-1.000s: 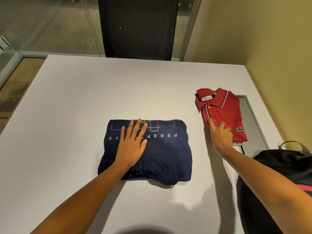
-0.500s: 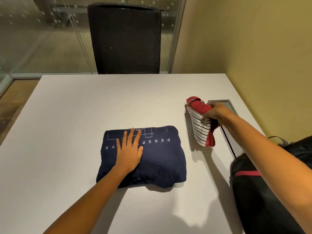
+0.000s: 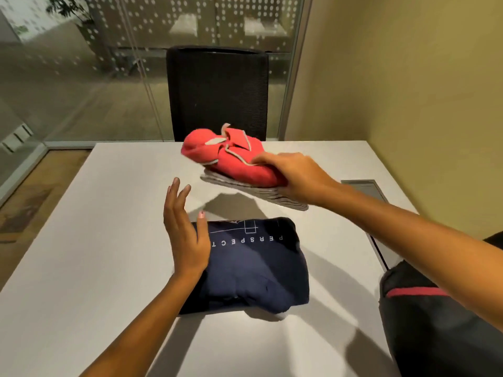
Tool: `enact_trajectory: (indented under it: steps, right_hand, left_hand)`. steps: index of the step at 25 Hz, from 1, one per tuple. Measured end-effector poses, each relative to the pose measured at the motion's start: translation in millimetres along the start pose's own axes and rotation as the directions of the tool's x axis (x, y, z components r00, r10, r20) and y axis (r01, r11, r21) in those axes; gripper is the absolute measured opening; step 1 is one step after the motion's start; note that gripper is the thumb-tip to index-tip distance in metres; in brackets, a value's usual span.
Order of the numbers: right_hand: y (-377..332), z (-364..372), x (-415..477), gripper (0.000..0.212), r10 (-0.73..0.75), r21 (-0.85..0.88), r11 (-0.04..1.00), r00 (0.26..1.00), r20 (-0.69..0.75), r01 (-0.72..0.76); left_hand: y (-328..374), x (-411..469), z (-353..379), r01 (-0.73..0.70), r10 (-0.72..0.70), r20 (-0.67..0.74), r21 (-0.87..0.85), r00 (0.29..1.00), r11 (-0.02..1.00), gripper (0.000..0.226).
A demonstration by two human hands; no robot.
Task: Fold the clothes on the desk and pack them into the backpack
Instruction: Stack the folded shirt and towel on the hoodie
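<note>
The white surface [image 3: 81, 268] fills most of the view and carries a folded navy sweatshirt [image 3: 255, 268], which lies flat near its middle with pale lettering along its far edge. Beyond the navy sweatshirt, past the far edge of the surface, a black mesh chair [image 3: 217, 96] stands against a glass wall. To the right of the navy sweatshirt, at the near right corner, sits a black backpack [image 3: 424, 322] with a red stripe across it. The right forearm crosses in front of it and its opening does not show, so what is in it cannot be told. Above and just beyond the navy sweatshirt a folded red polo shirt [image 3: 239, 161], collar up, rides on a folded striped garment [image 3: 261, 191]. The pair is held clear of the surface, with its shadow falling between it and the navy sweatshirt. The right hand [image 3: 299, 178] grips this bundle at its right end, fingers curled round both pieces and pinching them together. The left hand [image 3: 185, 235] stands on edge over the left side of the navy sweatshirt, fingers straight and close together, thumb apart, holding nothing; whether its heel touches the cloth cannot be told. A grey metal hatch [image 3: 364, 186] is set into the surface to the right of the navy sweatshirt
</note>
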State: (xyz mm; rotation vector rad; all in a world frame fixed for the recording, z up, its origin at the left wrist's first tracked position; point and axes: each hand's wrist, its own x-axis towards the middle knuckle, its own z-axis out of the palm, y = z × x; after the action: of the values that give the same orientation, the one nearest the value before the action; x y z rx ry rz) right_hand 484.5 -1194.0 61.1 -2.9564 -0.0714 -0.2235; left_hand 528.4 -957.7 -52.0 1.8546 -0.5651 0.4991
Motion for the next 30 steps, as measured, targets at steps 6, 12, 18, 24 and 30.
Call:
enact_trajectory:
  steps: [6, 12, 18, 24, 30]
  right_hand:
    - [8.4, 136.6, -85.8, 0.044, -0.463, -0.339, 0.778, 0.848, 0.260, 0.529]
    - [9.6, 153.2, -125.6, 0.074, -0.222, -0.012, 0.972, 0.938, 0.267, 0.233]
    - [-38.2, 174.5, -86.4, 0.063, 0.468, 0.182, 0.872, 0.883, -0.043, -0.454]
    - [-20.9, 205.5, -69.1, 0.068, 0.515, 0.059, 0.855, 0.857, 0.014, -0.515]
    - [-22.8, 197.8, -70.6, 0.073, 0.743, 0.366, 0.639, 0.666, -0.064, -0.677]
  left_hand:
    - [-22.1, -28.9, -21.8, -0.137, 0.063, 0.351, 0.193, 0.934, 0.972, 0.046]
    - [-34.4, -48.0, -0.9, -0.283, -0.032, 0.493, 0.551, 0.869, 0.785, 0.059]
    - [-45.1, -31.3, 46.4, -0.417, -0.031, 0.625, 0.556, 0.780, 0.719, 0.056]
    - [-73.7, -41.5, 51.3, -0.211, -0.167, 0.550, 0.557, 0.819, 0.803, 0.059]
    - [-66.7, -39.1, 50.2, -0.073, -0.200, 0.472, 0.498, 0.859, 0.864, 0.063]
